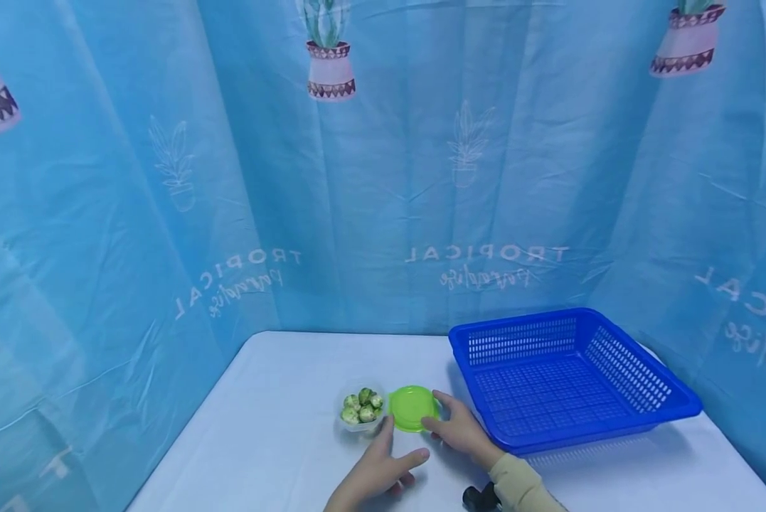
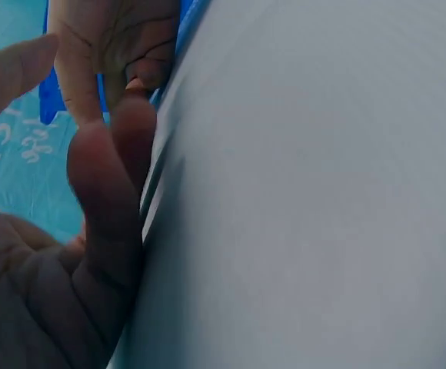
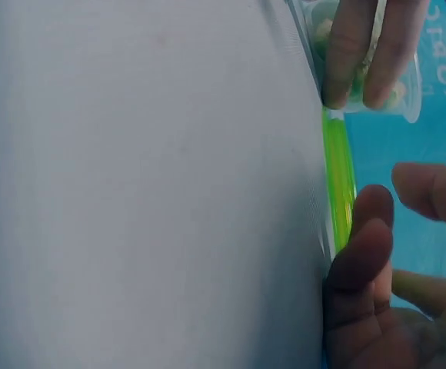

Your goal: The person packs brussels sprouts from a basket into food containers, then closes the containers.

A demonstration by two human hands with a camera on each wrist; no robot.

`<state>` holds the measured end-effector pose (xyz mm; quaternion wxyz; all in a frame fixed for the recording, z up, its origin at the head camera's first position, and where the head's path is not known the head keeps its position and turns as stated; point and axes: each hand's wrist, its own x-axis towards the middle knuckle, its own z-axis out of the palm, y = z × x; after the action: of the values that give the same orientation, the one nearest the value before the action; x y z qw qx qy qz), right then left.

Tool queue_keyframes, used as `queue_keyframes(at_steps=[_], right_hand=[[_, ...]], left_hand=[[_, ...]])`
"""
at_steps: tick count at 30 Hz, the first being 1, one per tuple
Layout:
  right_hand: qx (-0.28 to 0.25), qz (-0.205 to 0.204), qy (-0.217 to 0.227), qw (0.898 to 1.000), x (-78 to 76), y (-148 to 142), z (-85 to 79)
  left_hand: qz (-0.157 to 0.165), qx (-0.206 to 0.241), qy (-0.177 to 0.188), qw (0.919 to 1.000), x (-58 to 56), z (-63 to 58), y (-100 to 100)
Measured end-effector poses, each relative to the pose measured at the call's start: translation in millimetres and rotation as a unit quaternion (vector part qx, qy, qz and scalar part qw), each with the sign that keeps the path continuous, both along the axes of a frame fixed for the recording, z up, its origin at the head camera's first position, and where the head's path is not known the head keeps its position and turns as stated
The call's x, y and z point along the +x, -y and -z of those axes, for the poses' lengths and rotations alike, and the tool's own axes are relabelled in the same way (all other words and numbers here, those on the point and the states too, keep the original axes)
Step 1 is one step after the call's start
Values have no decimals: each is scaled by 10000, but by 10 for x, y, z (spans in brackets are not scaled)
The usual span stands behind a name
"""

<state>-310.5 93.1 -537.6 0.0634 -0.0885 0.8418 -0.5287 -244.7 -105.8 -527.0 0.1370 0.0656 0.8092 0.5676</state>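
A small clear plastic container (image 1: pixel 358 427) holds several Brussels sprouts (image 1: pixel 367 413) and stands without a cover on the white table. Just to its right lies a round bright green lid (image 1: pixel 412 409), flat on the cloth; the right wrist view shows it edge-on (image 3: pixel 338 177). My right hand (image 1: pixel 461 429) is at the lid's right edge, thumb and forefinger spread along the rim; firm contact cannot be made out. My left hand (image 1: pixel 383 466) is in front of the container and lid, forefinger pointing forward near the container's front corner and thumb stretched to the right, holding nothing.
A large blue plastic basket (image 1: pixel 549 427) with slotted walls stands on the right side of the table, close behind my right forearm. A black object (image 1: pixel 481 498) is beside the right sleeve. Blue printed curtains (image 1: pixel 370 213) surround the table (image 1: pixel 261 427).
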Motion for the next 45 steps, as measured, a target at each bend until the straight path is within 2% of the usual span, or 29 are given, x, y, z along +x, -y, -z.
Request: queue_keyframes(at_steps=[3,6,11,14,20,26,32,39,45], right_hand=[[169,-446,-32,9989,12,-2,5],[47,-722,30,9974,25,2,16],[-74,-661,161,9977,51,0,42],[-143,-619,183,9978,64,-4,65],[-298,-425,206,9984,83,-5,59],[-581,-250,38,9980,82,32,3],[-681,-8,-84,9976,110,46,7],[-1205,409,-768,9889,132,79,-8],[-1393,1095,-1266,9760,146,160,-12]], left_hand=[[-86,80,171,9998,-59,57,-7],[-175,82,246,9995,-71,61,-10],[-266,-31,1,9996,-7,11,-43],[-399,-155,-28,9991,15,8,-64],[-551,-251,-121,9981,4,18,-86],[-710,-241,-612,9953,-24,-3,-103],[-629,-251,-1087,9918,-13,-7,-110],[-579,-116,-1501,9869,-17,-31,-135],[-502,-30,-2178,9747,-24,-63,-193]])
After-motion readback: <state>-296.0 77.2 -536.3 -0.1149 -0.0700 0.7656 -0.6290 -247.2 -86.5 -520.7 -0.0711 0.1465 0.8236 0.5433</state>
